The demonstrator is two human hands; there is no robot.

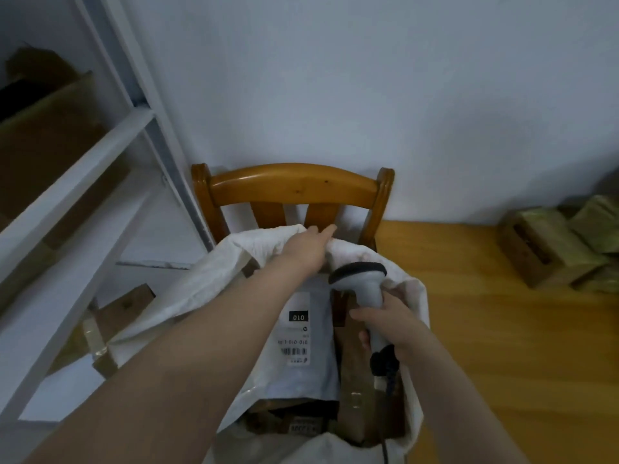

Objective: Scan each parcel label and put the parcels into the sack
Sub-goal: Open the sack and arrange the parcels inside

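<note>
Grey mailer parcel (301,346) lay label-up inside sack (207,283), atop cardboard parcels (355,380). Sack stood against wooden chair (291,184), mouth open. Left hand (306,247) gripped far rim, apparently to hold mouth wide for loading. Right hand (385,323) clasped scanner (360,279) by handle, head over sack, presumably ready for next label. More boxes (552,246) on floor, right.

The left hand (310,247) and right hand (392,321) are bare. The left forearm (187,346) and right forearm (445,373) are likewise uncovered, bare skin running to the view's lower edge.
</note>
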